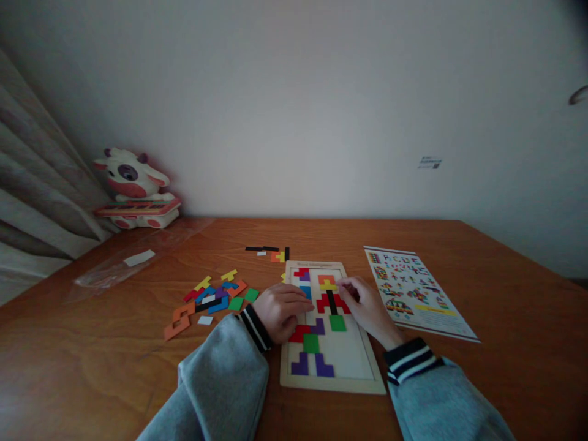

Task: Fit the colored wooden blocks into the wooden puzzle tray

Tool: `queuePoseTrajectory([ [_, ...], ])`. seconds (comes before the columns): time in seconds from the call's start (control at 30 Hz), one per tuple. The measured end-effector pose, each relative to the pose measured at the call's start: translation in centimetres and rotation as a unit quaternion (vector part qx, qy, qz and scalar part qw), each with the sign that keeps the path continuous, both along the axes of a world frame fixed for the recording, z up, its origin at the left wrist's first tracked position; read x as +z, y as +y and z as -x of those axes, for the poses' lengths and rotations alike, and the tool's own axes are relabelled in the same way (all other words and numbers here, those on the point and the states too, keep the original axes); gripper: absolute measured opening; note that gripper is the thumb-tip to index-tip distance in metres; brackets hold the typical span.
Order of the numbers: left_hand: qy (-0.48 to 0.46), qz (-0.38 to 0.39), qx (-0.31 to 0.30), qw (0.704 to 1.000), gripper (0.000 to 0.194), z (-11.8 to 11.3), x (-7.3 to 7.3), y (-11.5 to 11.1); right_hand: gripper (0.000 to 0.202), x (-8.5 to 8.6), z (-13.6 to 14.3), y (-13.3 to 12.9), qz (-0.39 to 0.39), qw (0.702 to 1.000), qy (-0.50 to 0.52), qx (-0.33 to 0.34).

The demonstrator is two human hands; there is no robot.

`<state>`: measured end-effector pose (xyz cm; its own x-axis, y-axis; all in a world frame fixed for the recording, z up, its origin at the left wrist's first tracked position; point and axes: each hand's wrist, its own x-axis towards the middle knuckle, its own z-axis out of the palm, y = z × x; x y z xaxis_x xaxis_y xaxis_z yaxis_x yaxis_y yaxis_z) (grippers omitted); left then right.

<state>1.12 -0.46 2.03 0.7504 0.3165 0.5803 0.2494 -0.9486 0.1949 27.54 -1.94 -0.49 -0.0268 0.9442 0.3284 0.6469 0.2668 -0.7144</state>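
A wooden puzzle board (333, 384) with a pale rim lies before me, several coloured puzzle pieces on it. My left hand (282, 309) rests over its left side, fingers laid out across it near a blue piece (305, 291) that they partly cover. At the upper right, my right hand (365, 308) has thumb and fingertips drawn together at the right end of a yellow puzzle piece (327, 286). That piece touches an orange piece (326, 278) above it. Below are a black bar (331, 303) between red pieces and a green square (337, 323). Purple pieces (324, 366) lie at the bottom.
Loose pieces (220, 300) are scattered left of the board, with a few more (278, 254) beyond it. A printed pattern sheet (413, 291) lies to the right. A clear plastic bag (110, 272) and a cow-shaped toy keyboard (138, 196) are at the far left, beside a curtain (37, 184).
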Motion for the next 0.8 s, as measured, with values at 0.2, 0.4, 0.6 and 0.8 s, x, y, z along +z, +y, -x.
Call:
queuePoseTrajectory([
  [0.2,0.036,0.015,0.008,0.999,0.058,0.02,0.20,-0.72,0.024,0.27,0.08,-0.14,0.010,1.000,0.000,-0.002],
  [0.4,0.034,0.017,0.005,0.999,0.053,0.08,0.02,-0.44,0.023,0.22,0.06,-0.13,0.007,1.000,-0.002,0.000],
  [0.6,0.043,0.022,0.011,0.999,0.058,0.15,-0.50,-0.20,0.021,0.08,0.00,-0.09,0.001,1.000,-0.002,0.000],
  [0.8,0.056,0.015,0.039,0.998,0.057,0.18,-0.58,-0.07,0.022,0.03,0.03,-0.14,-0.006,1.000,-0.006,-0.005],
])
